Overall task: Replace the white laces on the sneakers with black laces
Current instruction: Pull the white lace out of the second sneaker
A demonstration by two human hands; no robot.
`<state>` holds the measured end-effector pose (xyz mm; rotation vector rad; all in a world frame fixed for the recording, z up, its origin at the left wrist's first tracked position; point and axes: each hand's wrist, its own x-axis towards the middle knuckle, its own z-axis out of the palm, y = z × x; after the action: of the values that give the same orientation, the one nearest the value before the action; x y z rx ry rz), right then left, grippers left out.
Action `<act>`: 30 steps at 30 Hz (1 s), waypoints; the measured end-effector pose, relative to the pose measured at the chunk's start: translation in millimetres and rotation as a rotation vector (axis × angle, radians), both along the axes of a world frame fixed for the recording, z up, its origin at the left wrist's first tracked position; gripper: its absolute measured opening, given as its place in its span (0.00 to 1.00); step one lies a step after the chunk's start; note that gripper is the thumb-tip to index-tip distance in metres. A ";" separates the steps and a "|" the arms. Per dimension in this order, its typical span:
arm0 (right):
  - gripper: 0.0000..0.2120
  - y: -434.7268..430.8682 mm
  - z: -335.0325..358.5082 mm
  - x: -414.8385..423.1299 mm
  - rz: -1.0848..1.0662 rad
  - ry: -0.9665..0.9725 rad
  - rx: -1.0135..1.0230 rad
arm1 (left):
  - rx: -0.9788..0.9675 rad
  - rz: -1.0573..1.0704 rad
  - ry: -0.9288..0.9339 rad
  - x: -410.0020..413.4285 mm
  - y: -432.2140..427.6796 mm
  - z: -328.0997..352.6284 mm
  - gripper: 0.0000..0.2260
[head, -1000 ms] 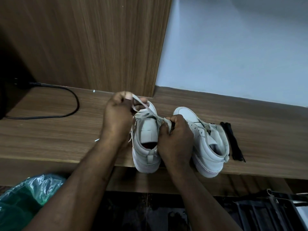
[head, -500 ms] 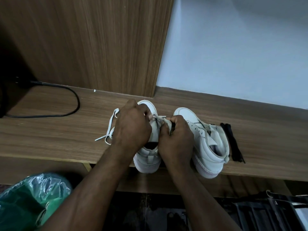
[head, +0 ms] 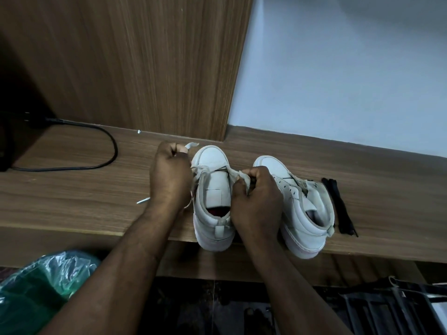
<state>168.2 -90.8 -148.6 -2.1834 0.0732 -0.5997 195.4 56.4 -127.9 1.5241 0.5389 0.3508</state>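
Observation:
Two white high-top sneakers stand side by side on a wooden shelf (head: 72, 189), toes pointing away. My left hand (head: 170, 176) is beside the left sneaker (head: 212, 189) and pinches the white lace (head: 191, 145), whose end sticks out above my fingers; another lace tip (head: 143, 201) lies on the wood by my wrist. My right hand (head: 256, 197) grips the right eyelet flap of that sneaker. The right sneaker (head: 302, 213) stands untouched. A bundle of black laces (head: 337, 204) lies just right of it.
A black cable (head: 106, 151) curves over the shelf at the left. A wooden panel (head: 145, 68) and a pale wall (head: 338, 68) rise behind. A green plastic bag (head: 36, 291) sits below left; a dark rack (head: 387, 308) sits below right.
My left hand went from the sneaker's tongue out to the left and back, drawing the white lace out sideways. The right hand kept its hold on the flap.

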 end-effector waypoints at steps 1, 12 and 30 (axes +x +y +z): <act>0.06 0.2 0.6 -0.6 0.005 -0.005 0.005 | 0.100 0.021 0.040 -1.4 4.6 -0.2 0.05; 0.02 -2.2 13.7 1.1 -0.019 0.003 -0.015 | 0.807 -0.108 -0.080 -12.2 8.3 2.3 0.15; 0.34 1.5 27.1 15.4 0.378 0.223 -0.307 | 0.636 -0.061 0.071 -19.9 -11.6 -9.0 0.10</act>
<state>183.6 -89.4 -121.4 -2.4669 -0.3272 -0.1584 175.5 44.8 -137.0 2.1682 0.4541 0.4475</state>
